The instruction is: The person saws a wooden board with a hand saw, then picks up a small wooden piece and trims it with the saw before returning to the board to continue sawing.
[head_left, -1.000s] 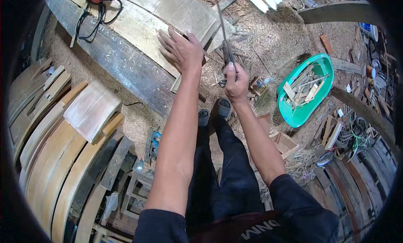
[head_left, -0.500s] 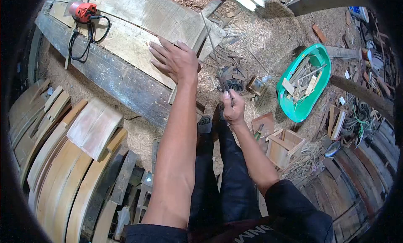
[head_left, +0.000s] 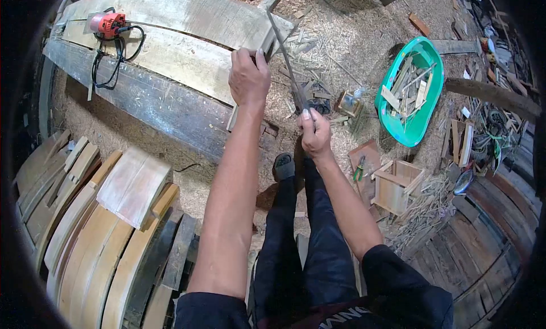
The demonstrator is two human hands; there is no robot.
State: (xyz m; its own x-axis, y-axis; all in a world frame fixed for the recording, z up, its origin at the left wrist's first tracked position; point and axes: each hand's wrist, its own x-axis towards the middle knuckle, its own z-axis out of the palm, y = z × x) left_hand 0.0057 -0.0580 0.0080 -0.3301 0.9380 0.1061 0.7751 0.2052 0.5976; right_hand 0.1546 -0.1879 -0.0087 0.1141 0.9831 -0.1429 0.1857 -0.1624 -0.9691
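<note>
My left hand [head_left: 249, 81] is at the near right end of the pale plank [head_left: 193, 61], its fingers curled over the plank's end edge. In my right hand [head_left: 314, 130] is the handle end of a long, thin, dark blade [head_left: 289, 61], which looks like a saw seen edge-on. The blade slants up and left from my fist, its far tip near the corner of the grey board [head_left: 199, 13]. A dark weathered plank [head_left: 142, 101] lies along the near side of the pale one.
A red power tool [head_left: 111, 25] with a black cord sits on the planks. On the right are a green tub [head_left: 402, 137] of wood scraps, a wooden box [head_left: 391, 195] and green-handled pliers [head_left: 359, 168]. Curved boards [head_left: 96, 243] stand at lower left. Shavings cover the floor.
My left hand has gone from lying flat with spread fingers to curled at the plank's end. The blade is still in my right hand. The whole view has shifted slightly.
</note>
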